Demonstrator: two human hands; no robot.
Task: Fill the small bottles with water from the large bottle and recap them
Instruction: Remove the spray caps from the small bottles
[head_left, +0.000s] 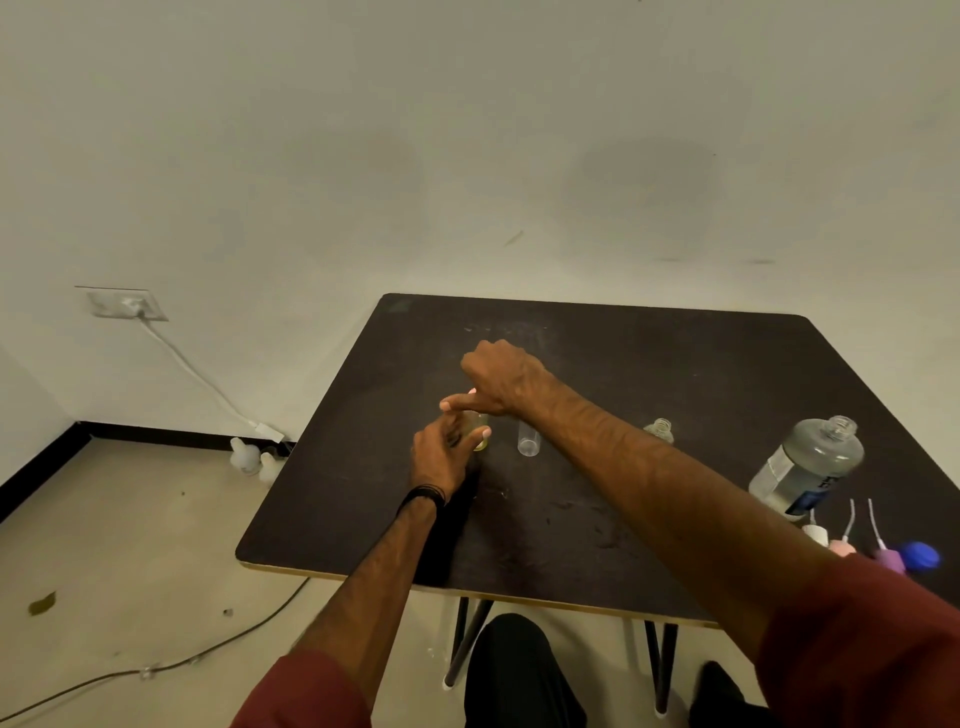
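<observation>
Near the centre of the frame the left hand (444, 452) curls its fingers and thumb around a small yellowish bottle (479, 434) that stands on the table. Most of this bottle is hidden by the hand, so its top cannot be seen. The right hand (501, 376) is above it, thumb stretched out to the left and the other fingers curled under; if it pinches a cap or holds nothing I cannot tell, because the back of the hand covers the fingertips. The left wrist has a dark band (423, 496).

Just right of the hands stands a clear small bottle (529, 438), open on top. Further right a third small bottle (661, 430) shows only its threaded neck, the rest is behind the right forearm. At the right edge the large bottle (808, 465) stands uncapped with a blue label.

In the lower right lie three pump caps with thin tubes, a white cap (815, 532), a pink cap (842, 546) and a purple cap (889, 560), partly cut by the red sleeve (872, 649), and beside them one blue cap (920, 556).

The table (597, 519) is dark brown with a pale edge and thin black legs. Behind is a plain light wall; at the left a wall socket (127, 304) with a white cable (192, 371) going down to the floor, where two white bottles (253, 460) stand in the corner.
</observation>
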